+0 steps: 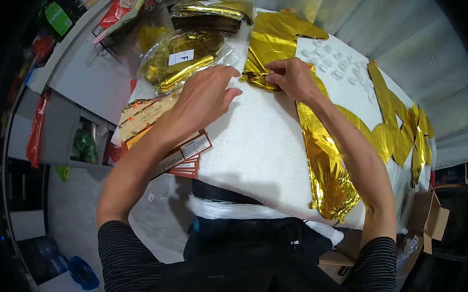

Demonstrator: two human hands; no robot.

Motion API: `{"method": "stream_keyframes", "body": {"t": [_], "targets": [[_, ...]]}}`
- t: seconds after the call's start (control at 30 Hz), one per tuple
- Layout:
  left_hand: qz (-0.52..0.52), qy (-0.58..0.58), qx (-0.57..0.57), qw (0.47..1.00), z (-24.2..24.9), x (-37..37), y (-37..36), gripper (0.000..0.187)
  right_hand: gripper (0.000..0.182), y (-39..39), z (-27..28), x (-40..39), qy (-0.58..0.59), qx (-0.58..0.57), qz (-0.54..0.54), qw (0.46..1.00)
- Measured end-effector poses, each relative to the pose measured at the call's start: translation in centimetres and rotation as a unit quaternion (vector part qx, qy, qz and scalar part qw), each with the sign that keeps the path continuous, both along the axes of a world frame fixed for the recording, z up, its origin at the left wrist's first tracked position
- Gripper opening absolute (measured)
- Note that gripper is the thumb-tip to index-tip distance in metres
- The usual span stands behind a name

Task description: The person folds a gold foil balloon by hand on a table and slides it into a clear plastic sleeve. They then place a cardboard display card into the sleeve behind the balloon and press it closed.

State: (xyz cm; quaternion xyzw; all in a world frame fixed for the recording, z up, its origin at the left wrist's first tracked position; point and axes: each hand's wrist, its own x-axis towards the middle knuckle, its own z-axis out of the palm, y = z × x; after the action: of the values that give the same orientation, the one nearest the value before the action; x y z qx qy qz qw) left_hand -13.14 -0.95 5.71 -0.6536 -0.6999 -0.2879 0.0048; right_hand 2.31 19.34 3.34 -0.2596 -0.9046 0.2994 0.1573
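Observation:
My right hand (pixel 296 81) pinches the near edge of a flat gold foil balloon (pixel 274 39), which lies at the far middle of the table. The foil is crumpled under those fingertips. My left hand (pixel 207 94) is open, thumb and fingers apart, over the white cloth beside a clear bag of folded gold foil (pixel 193 64) labelled "F". Below my left wrist lie printed cards (pixel 151 112) and a labelled strip (pixel 189 149). A shiny gold foil piece (pixel 325 166) stretches under my right forearm toward the front edge.
Several small clear rings (pixel 336 56) are scattered at the back right. More gold foil shapes (pixel 401 128) spread along the right. Another bag of foil (pixel 212 7) sits at the back. A grey side table (pixel 90 69) is on the left, and a cardboard box (pixel 426 219) stands low on the right.

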Motion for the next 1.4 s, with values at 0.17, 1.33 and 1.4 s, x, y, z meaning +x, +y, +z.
{"method": "stream_keyframes", "body": {"t": [0.17,1.33,1.4], "targets": [[-0.003,-0.01,0.014,1.0,-1.4,-1.6,4.3,0.039,0.032,1.4,-0.8,-0.3,-0.004,-0.102,-0.001,0.995],[-0.053,-0.133,-0.069,0.987,-3.2,-4.3,11.3,0.025,0.014,3.2,-0.7,-0.3,0.068,-0.196,0.019,0.978],[-0.049,-0.13,-0.074,0.988,-2.9,-4.1,11.4,0.028,0.013,3.2,-0.5,-0.3,0.068,-0.192,0.022,0.979]]}}
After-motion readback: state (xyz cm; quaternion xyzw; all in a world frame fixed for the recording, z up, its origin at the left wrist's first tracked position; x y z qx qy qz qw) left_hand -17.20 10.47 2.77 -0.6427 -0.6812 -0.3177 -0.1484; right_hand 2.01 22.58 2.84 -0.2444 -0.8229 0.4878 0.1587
